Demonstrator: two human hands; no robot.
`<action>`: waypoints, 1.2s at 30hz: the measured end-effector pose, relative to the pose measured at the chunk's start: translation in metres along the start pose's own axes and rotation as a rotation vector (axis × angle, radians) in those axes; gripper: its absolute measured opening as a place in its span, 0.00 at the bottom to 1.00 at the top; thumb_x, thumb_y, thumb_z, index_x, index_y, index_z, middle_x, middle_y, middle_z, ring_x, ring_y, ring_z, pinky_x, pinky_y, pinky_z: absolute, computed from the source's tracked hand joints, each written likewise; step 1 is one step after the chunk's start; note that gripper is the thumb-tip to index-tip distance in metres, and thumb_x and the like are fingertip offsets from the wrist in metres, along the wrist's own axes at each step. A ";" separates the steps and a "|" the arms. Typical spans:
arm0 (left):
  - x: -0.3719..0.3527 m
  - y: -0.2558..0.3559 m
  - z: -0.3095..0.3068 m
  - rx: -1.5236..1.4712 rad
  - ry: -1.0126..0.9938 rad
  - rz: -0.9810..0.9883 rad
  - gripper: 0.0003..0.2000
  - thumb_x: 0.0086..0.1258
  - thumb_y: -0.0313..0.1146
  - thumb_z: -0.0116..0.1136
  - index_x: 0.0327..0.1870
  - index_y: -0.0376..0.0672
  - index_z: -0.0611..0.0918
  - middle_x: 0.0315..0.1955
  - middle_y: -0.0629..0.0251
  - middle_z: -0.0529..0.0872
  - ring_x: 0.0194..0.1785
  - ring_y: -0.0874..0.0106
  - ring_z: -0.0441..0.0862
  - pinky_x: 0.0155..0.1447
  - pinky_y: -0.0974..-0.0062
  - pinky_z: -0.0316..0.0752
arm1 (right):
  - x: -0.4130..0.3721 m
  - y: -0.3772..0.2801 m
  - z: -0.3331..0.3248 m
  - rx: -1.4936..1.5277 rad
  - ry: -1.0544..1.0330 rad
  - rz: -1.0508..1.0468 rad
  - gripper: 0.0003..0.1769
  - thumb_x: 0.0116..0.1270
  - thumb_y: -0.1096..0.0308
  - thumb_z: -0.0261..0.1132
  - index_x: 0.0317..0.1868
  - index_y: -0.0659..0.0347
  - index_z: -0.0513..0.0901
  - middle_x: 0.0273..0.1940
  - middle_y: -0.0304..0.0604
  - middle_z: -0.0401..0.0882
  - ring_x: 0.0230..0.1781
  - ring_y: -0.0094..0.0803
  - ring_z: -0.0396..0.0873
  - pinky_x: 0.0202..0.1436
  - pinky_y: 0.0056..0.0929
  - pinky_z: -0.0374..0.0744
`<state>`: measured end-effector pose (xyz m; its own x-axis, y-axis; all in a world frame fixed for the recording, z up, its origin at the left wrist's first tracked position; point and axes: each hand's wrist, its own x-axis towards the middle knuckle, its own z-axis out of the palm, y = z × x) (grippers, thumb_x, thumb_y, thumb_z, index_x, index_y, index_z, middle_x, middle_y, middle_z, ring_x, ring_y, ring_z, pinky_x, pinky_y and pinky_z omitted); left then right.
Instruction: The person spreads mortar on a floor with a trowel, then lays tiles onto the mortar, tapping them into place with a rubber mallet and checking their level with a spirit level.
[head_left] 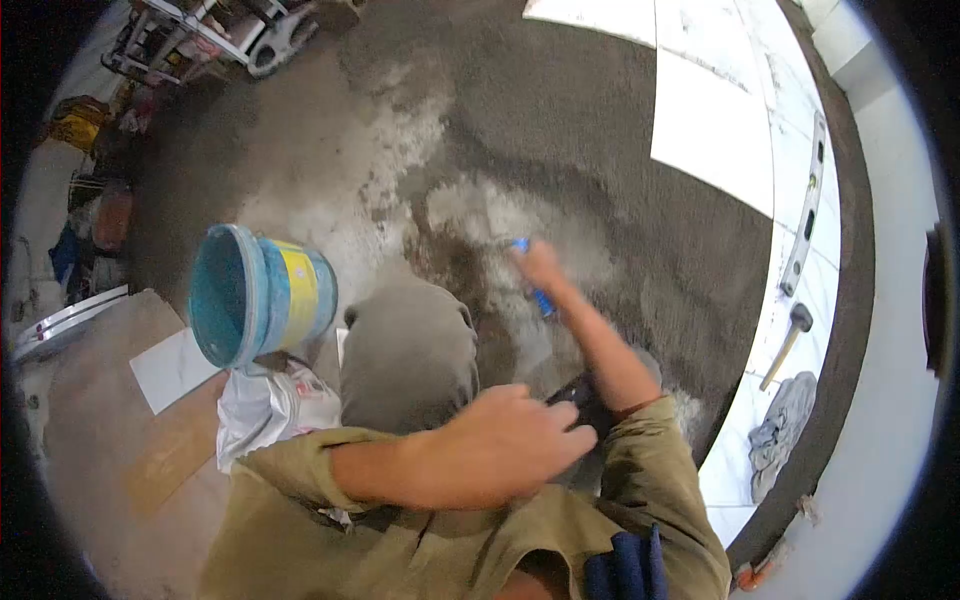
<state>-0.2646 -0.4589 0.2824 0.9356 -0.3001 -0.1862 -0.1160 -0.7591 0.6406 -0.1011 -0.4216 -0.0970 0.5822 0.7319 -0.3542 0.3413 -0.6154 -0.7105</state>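
My right hand (pixel 540 268), a little blurred, is closed around a blue-handled tool (pixel 543 302) over the pale, powdery patch of floor (pixel 590 245). The tool's working end cannot be made out. Nearer to me, my left hand (pixel 520 440) hangs in front of my body beside my grey-clad knee (pixel 408 350). Its fingers are partly curled and apart, with nothing seen between them. Dark, damp-looking mortar (pixel 690 270) spreads around the pale patch.
A blue bucket (pixel 225 300) lies on its side at the left, beside a white bag (pixel 275 405). White tiles (pixel 715 125) line the right, bearing a level (pixel 803 235), a mallet (pixel 790 340) and a grey cloth (pixel 783 430). A metal frame (pixel 195 35) stands at upper left.
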 end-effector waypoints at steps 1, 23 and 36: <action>0.015 -0.004 0.004 0.087 0.041 0.049 0.08 0.65 0.35 0.56 0.43 0.50 0.79 0.32 0.66 0.78 0.31 0.65 0.81 0.34 0.64 0.73 | 0.009 -0.012 0.020 0.001 0.010 -0.065 0.31 0.67 0.44 0.64 0.46 0.71 0.81 0.43 0.66 0.84 0.44 0.61 0.83 0.49 0.51 0.79; 0.218 -0.093 0.095 -0.101 -0.142 0.530 0.06 0.58 0.28 0.59 0.36 0.42 0.83 0.29 0.49 0.86 0.37 0.47 0.86 0.40 0.50 0.80 | -0.019 0.047 -0.036 0.169 0.375 0.510 0.28 0.67 0.45 0.65 0.47 0.66 0.81 0.45 0.66 0.83 0.49 0.62 0.81 0.52 0.53 0.77; 0.166 -0.053 0.071 -0.591 -0.482 0.977 0.05 0.51 0.29 0.57 0.29 0.46 0.83 0.23 0.54 0.85 0.32 0.50 0.84 0.36 0.52 0.77 | -0.223 0.007 -0.135 -0.031 0.235 0.685 0.27 0.70 0.48 0.63 0.51 0.67 0.75 0.40 0.67 0.83 0.43 0.65 0.82 0.46 0.56 0.79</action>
<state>-0.1270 -0.5090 0.1649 0.3088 -0.8705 0.3832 -0.4107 0.2413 0.8793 -0.1291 -0.6285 0.0588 0.8149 0.0987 -0.5711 -0.1384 -0.9237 -0.3571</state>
